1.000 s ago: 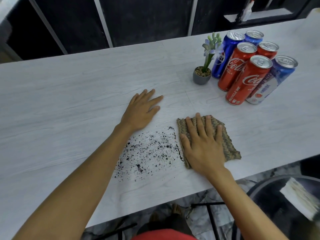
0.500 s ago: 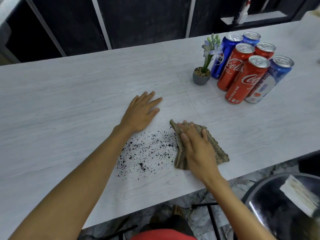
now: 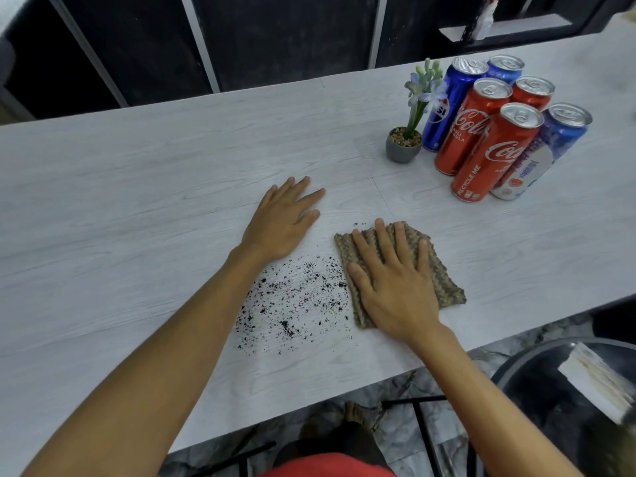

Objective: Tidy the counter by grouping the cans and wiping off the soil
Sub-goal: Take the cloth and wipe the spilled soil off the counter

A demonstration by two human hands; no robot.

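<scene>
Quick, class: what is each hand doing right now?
Left hand: open, flat on the counter, holding nothing.
Right hand: open, fingers straight, pressing the cloth beside the soil.

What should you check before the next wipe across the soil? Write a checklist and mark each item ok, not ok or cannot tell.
1. Cans grouped: six stand together beside the flower pot. Ok.
2. Cloth held flat: the right hand presses it with straight fingers. Ok.
3. Cloth at the soil: its left edge meets the patch. Ok.
4. Wiping path free: the left hand lies flat just beyond the soil and its forearm borders the patch. Probably not ok for a leftward wipe.
5. Counter clean: soil is scattered on it. Not ok.
6. Cloth damp: cannot tell.
</scene>
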